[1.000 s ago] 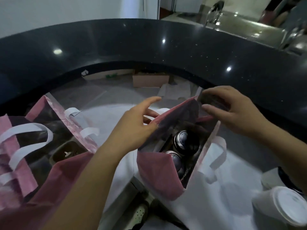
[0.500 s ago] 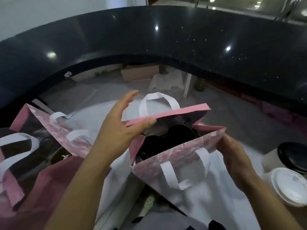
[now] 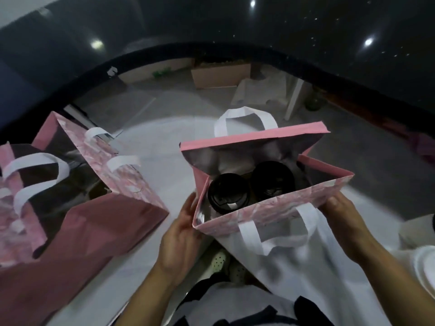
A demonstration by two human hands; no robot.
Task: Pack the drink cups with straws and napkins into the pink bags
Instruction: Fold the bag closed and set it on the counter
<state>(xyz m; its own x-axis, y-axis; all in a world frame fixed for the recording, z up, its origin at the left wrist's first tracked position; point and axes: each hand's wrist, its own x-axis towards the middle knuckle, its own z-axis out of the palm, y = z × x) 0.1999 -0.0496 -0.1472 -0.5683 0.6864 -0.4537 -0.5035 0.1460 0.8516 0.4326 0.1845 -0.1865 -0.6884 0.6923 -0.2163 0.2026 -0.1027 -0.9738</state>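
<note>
Standing upright near the middle of the white tabletop, a pink bag has its mouth spread wide, held by both hands. The left hand rests against the bag's near left corner, its fingers lying fairly straight up the side wall. The right hand grips the near right corner of the rim, fingers curled round the edge.

Inside the bag two cups with black lids sit side by side: one cup at the near left, the other cup to its right and a little farther back. One white handle hangs down the bag's near wall; another white handle stands up from the far rim.

To the left, well apart, a second pink bag leans over with its mouth open, and a third pink bag shows at the left edge. At the right edge stand white cups, blurred and partly cut off.

Beyond the tabletop curves a dark speckled counter, with a cardboard box on the floor below it.
</note>
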